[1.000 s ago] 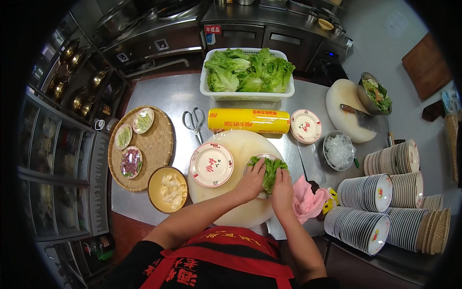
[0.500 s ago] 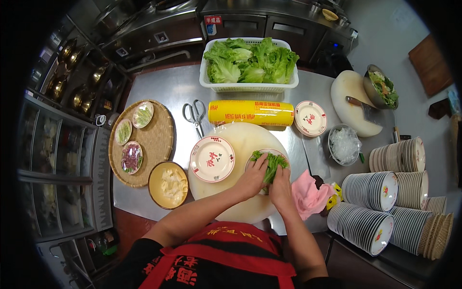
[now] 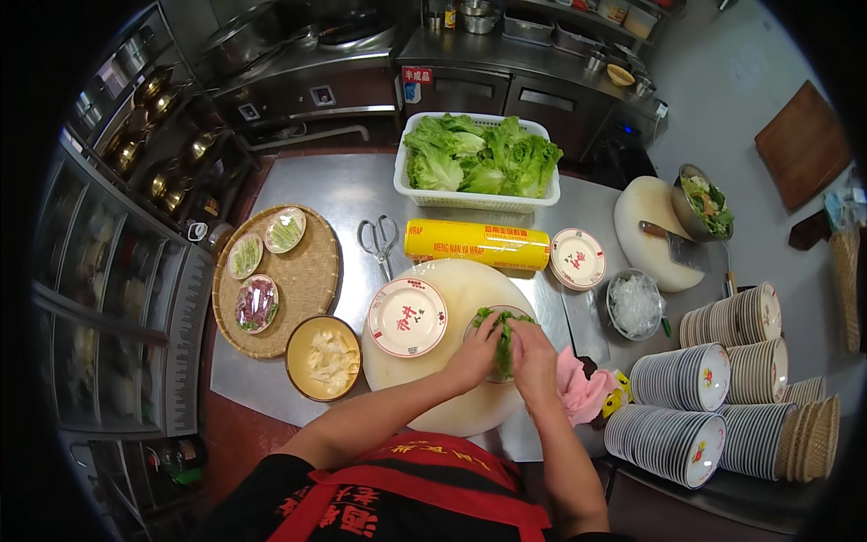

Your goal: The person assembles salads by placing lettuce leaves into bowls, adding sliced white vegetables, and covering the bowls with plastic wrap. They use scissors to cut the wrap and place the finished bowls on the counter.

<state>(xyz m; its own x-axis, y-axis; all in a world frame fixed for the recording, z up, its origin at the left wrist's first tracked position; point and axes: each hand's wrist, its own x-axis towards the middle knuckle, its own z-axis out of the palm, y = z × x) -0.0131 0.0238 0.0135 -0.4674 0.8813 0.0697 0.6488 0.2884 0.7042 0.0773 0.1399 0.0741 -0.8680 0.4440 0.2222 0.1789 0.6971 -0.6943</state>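
Note:
Both hands work over a small plate (image 3: 473, 331) on the round white cutting board (image 3: 452, 417). A bunch of leafy greens (image 3: 504, 348) lies on that plate, partly covered by my fingers. My left hand (image 3: 479, 354) presses against the greens from the left, its fingers curled over them. From the right, my right hand (image 3: 535, 363) closes on the same leaves, its fingertips near those of the left. To the left on the board sits a white plate (image 3: 397, 336) with a red rim and red markings, nothing on it.
Behind the board lie a yellow wrap roll (image 3: 477, 246), scissors (image 3: 377, 242) and a white basket (image 3: 415, 197) of lettuce. Left are a bowl of pale pieces (image 3: 295, 348) and a woven tray (image 3: 302, 307). Right are a pink cloth (image 3: 582, 388), stacked plates (image 3: 664, 438) and a cleaver (image 3: 688, 253).
The whole view has shifted, so the table sits lower in the picture. My hands have drawn closer together over the greens, and the right hand covers more of the leaves.

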